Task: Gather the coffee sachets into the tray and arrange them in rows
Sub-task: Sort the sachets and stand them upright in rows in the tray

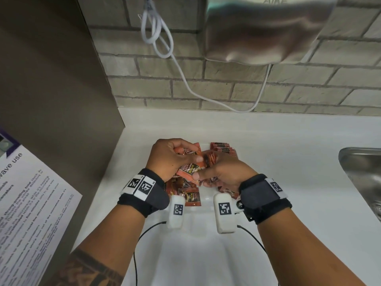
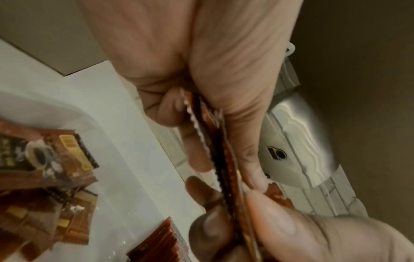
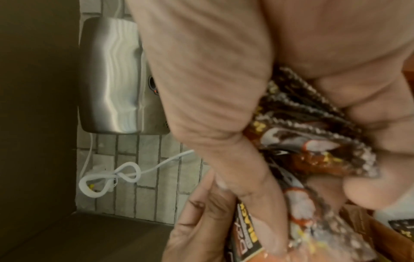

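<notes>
Both hands meet over a clear tray (image 2: 105, 140) on the white counter (image 1: 288, 162). My left hand (image 1: 175, 155) pinches a thin stack of orange-brown coffee sachets (image 1: 190, 159), seen edge-on as the held stack (image 2: 215, 150) in the left wrist view. My right hand (image 1: 218, 172) grips a fanned bunch of sachets (image 3: 313, 141), its thumb on the same stack. A standing row of sachets (image 1: 222, 148) lines the tray's far right. Loose sachets (image 1: 191, 197) lie flat in the near part, partly hidden under my wrists.
A steel sink (image 1: 362, 172) sits at the right edge of the counter. A metal hand dryer (image 1: 268, 27) and a looped white cable (image 1: 156, 38) hang on the brick wall behind. A brown panel (image 1: 51, 89) with a printed notice (image 1: 31, 203) closes the left side.
</notes>
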